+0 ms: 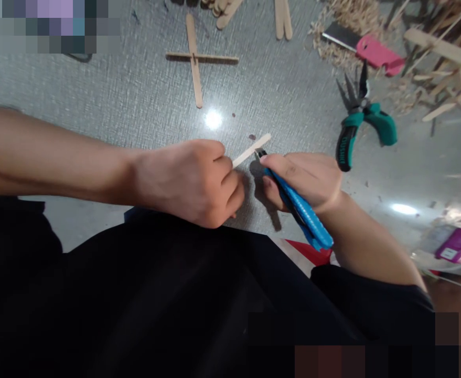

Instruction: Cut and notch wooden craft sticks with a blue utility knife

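My left hand [210, 181] is closed around a pale wooden craft stick [249, 150], whose free end points up and to the right. In my right hand [297, 176] is a blue utility knife [307, 215], gripped with the thumb along its front end. The knife's tip meets the craft stick, or lies just beside it; its blade is too small to make out well. Beyond my hands, two craft sticks form a cross [193, 56] on the grey table [136, 94].
Green-handled pliers [362, 115] lie with jaws apart on the right. Behind them are a pink-handled blade [375, 52], wood shavings [356, 18] and a heap of cut sticks [446, 68]. More craft sticks [283, 18] lie at the far edge. A purple box [460, 244] sits far right.
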Motion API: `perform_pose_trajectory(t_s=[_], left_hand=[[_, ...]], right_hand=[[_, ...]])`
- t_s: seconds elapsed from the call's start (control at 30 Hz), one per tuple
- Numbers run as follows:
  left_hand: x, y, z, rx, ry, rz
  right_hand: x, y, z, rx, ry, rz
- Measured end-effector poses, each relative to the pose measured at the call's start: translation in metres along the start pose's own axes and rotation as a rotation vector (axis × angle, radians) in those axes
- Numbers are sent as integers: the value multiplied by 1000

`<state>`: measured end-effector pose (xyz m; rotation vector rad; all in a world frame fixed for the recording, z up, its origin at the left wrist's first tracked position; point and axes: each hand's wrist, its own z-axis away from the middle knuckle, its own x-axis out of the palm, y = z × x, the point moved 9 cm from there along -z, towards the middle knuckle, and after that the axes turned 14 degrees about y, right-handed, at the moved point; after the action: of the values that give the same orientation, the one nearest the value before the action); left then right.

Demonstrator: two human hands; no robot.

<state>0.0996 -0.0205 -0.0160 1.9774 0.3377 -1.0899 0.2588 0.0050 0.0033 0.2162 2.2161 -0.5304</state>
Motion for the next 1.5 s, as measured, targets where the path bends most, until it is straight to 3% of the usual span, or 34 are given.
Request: perform_pose_trajectory(t_s=[0.07,0.2,0.27,0.4,0.5,0.57,0.73,0.87,0.93,1.07,1.23,1.3,1.37,1.5], left_hand=[[13,9,-4,196,-227,8],[-4,-29,-32,76,-58,-67],[-7,-40,-37,82,-2,-86],[-1,-41,-30,230,3,-163],[0,-40,-27,255,14,-190],[0,-40,-28,237,3,-157],[3,-32,-35,267,-98,-224],[10,-29,-38,303,-201,-322],[10,-29,-38,299,-209,-310],[12,-36,-33,286,-239,-323],[16,-47,-27,318,-196,-352],[13,-46,-27,320,-154,-357],[7,-41,-28,318,-110,-349],[-6,-20,-27,302,-93,-332]], right_hand=[[0,-1,1,-43,12,-11],[5,-3,2,-106,-34,-51],[6,-4,3,-119,-57,-64],[5,-2,6,-114,-66,-52],[15,4,13,-83,-189,-4],[20,8,17,-59,-251,13],[16,7,12,-20,-181,-74],[30,21,18,253,-338,-287],[31,21,20,266,-357,-361],[17,11,16,29,-210,-338],[7,11,16,-61,6,-287],[-2,17,12,-20,145,-213],[-12,29,7,113,262,-177],[-28,48,6,328,465,-269]])
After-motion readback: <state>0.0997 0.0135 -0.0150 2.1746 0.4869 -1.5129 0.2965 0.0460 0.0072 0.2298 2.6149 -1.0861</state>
